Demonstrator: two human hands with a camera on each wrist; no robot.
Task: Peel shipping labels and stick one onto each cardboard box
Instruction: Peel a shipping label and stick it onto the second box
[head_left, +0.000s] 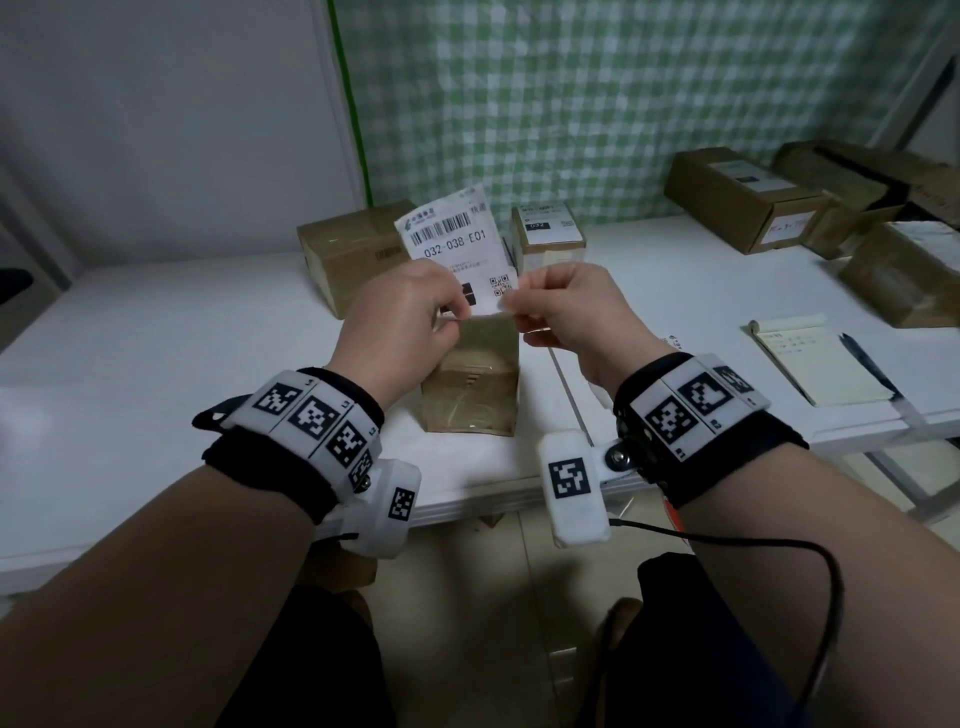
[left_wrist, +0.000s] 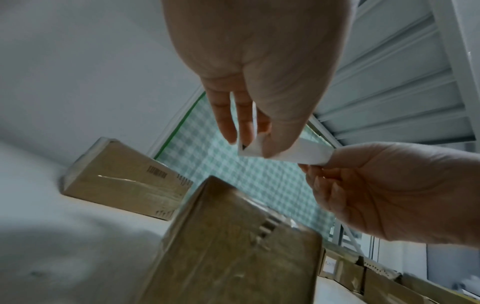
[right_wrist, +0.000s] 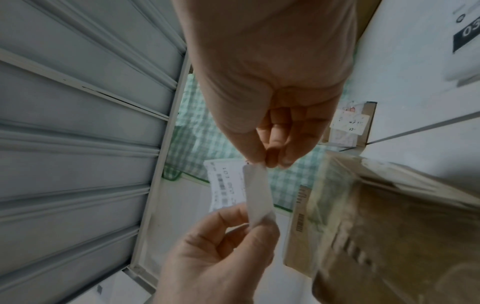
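A white shipping label with a barcode and "032-038-E01" stands upright in front of me, held by its lower edge. My left hand pinches the bottom left of it between thumb and fingers. At the bottom right corner my right hand pinches a thin layer that has come away from the sheet. In the left wrist view the label's edge spans from the left hand to the right hand. A small brown cardboard box stands on the white table just below both hands, with no label showing on it.
A larger brown box lies behind at the left. A box with a label on top stands behind at the right. Several more boxes are stacked at the far right. A notepad and pen lie to the right.
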